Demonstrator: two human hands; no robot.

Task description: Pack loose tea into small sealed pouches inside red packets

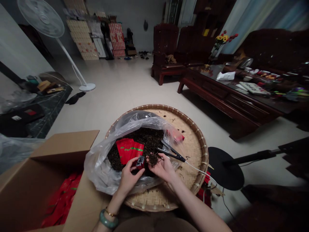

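Observation:
My left hand (131, 174) pinches a small red packet (140, 161) whose silvery mouth faces up. Close beside it, my right hand (163, 167) holds a clump of dark dried tea leaves (154, 159) in its curled fingers. Both are over a large clear plastic bag (101, 161), its mouth spread wide around a heap of loose tea (151, 137). Several flat red packets with a green stripe (129, 149) lie fanned on the heap. A black handheld heat sealer (173, 153) with a white cord rests at the bag's right edge, its jaws apart.
The bag sits on a round woven bamboo tray (193, 138) with scattered leaves. At left stands a cardboard box (65, 145) holding red packets (64, 196). A black round stand base (225, 167) is at right; a wooden coffee table (217, 93) and white fan (87, 86) are farther off.

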